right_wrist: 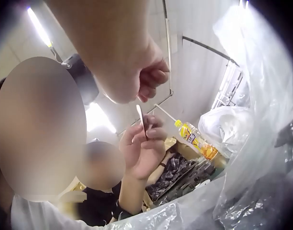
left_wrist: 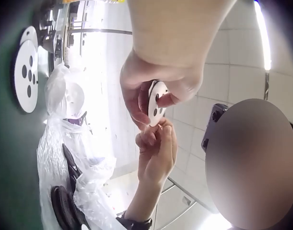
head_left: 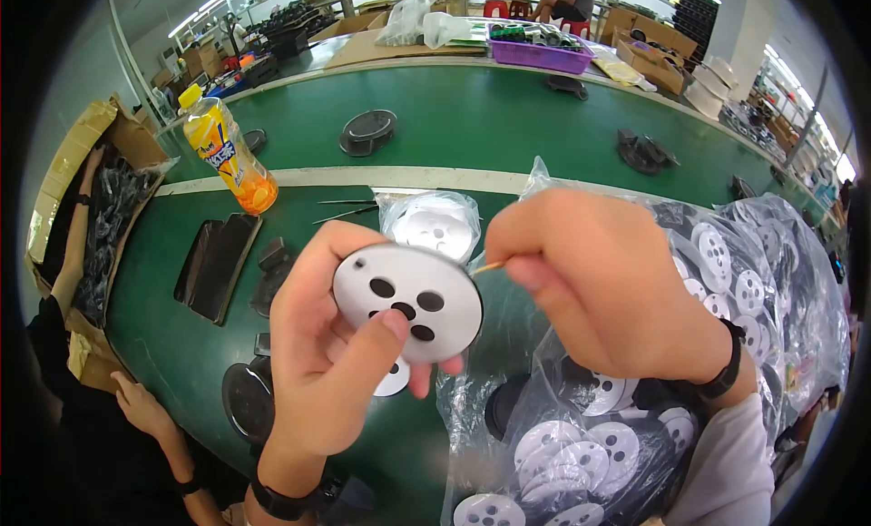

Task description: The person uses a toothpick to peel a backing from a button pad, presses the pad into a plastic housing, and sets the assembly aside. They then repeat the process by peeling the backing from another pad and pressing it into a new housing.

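In the head view the left hand (head_left: 331,363) grips a round white disc (head_left: 454,299) with several dark holes, thumb on its face near the centre hole and fingers behind. The right hand (head_left: 590,281) pinches a thin wooden stick (head_left: 488,267) between thumb and forefinger, its end close to the disc's right edge; whether it touches cannot be told. In the left wrist view the disc (left_wrist: 158,103) is seen at an angle in the left hand (left_wrist: 158,79). The right wrist view shows the disc (right_wrist: 141,117) nearly edge-on, below the right hand (right_wrist: 149,81).
Plastic bags of white discs (head_left: 553,453) cover the right side. A drink bottle (head_left: 227,154), a dark phone-like slab (head_left: 218,267), tweezers (head_left: 345,208) and black round parts (head_left: 247,399) lie on the green table (head_left: 435,99). Another person's arm (head_left: 150,412) is at left.
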Action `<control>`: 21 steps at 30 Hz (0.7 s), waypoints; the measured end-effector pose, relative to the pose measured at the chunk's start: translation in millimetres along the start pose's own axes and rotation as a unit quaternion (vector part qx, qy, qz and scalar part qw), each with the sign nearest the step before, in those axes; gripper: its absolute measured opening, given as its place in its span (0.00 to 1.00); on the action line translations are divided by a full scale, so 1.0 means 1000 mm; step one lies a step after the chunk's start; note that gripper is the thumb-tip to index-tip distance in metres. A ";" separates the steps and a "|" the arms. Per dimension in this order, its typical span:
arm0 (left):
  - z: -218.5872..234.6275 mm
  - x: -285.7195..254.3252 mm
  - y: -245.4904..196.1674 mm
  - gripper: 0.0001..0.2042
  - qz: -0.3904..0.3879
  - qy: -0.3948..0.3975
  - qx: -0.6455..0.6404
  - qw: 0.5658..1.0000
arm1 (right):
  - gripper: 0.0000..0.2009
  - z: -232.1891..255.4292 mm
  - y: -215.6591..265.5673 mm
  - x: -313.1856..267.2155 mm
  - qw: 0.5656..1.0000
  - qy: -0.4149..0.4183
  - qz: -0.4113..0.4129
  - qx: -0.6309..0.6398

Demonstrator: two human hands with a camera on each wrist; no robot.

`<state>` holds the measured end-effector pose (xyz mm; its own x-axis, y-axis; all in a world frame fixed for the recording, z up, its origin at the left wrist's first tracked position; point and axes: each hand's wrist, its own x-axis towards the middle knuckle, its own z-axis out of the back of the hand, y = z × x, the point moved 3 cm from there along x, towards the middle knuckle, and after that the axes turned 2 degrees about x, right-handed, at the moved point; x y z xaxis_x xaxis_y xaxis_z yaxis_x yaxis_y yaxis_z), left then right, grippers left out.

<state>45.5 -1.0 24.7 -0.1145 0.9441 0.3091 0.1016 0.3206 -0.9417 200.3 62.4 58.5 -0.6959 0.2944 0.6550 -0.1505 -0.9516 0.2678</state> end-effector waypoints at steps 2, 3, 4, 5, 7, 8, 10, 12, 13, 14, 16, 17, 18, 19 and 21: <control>-0.002 -0.003 -0.004 0.15 0.037 -0.022 0.023 0.999 | 0.06 -0.001 0.001 0.000 1.000 0.005 0.018 0.009; -0.002 -0.004 -0.003 0.15 0.037 -0.022 0.022 0.999 | 0.07 -0.002 0.002 0.000 0.999 0.009 0.036 0.018; -0.003 -0.004 -0.002 0.15 0.020 -0.035 0.024 0.999 | 0.07 -0.002 0.000 0.000 0.999 0.009 0.034 0.017; -0.003 -0.005 -0.002 0.15 0.004 -0.047 0.026 0.999 | 0.08 -0.002 -0.001 0.000 0.999 0.004 0.044 0.023; -0.002 -0.005 -0.001 0.15 0.000 -0.050 0.032 0.998 | 0.09 -0.002 -0.002 0.001 0.998 -0.004 0.054 0.029; -0.001 -0.005 -0.001 0.15 -0.006 -0.054 0.038 0.998 | 0.11 -0.002 -0.003 0.001 0.998 -0.006 0.057 0.034; -0.002 -0.005 0.000 0.15 -0.012 -0.059 0.037 0.997 | 0.12 -0.003 -0.005 0.002 0.997 -0.007 0.059 0.039; -0.003 -0.005 0.000 0.16 -0.018 -0.064 0.035 0.997 | 0.14 -0.003 -0.006 0.001 0.995 -0.037 0.081 0.033; -0.003 -0.006 -0.001 0.15 -0.016 -0.063 0.033 0.997 | 0.14 -0.002 -0.005 0.001 0.996 -0.037 0.081 0.033; -0.004 -0.006 -0.001 0.15 -0.015 -0.063 0.031 0.997 | 0.14 -0.001 -0.004 0.002 0.996 -0.024 0.080 0.019; -0.004 -0.006 0.001 0.15 -0.022 -0.059 0.025 0.998 | 0.14 0.001 -0.002 0.001 0.997 -0.012 0.080 0.005; -0.003 -0.006 0.002 0.14 -0.030 -0.056 0.019 0.998 | 0.14 0.001 -0.003 0.000 0.997 -0.009 0.073 -0.008; -0.005 -0.006 0.004 0.14 -0.032 -0.055 0.019 0.998 | 0.14 0.001 -0.003 0.000 0.998 -0.006 0.067 -0.021; -0.007 -0.005 0.004 0.13 -0.060 -0.059 0.051 0.995 | 0.14 0.001 -0.003 0.000 0.997 -0.007 0.067 -0.022; -0.009 -0.006 0.004 0.13 -0.086 -0.063 0.082 0.991 | 0.12 0.000 -0.004 0.000 0.996 -0.004 0.076 -0.039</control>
<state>55.4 -4.5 20.5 -0.2396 0.8565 0.4572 -0.0916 0.4489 -0.8889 201.3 66.2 57.3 -0.7087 0.1465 0.6901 -0.0986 -0.9892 0.1087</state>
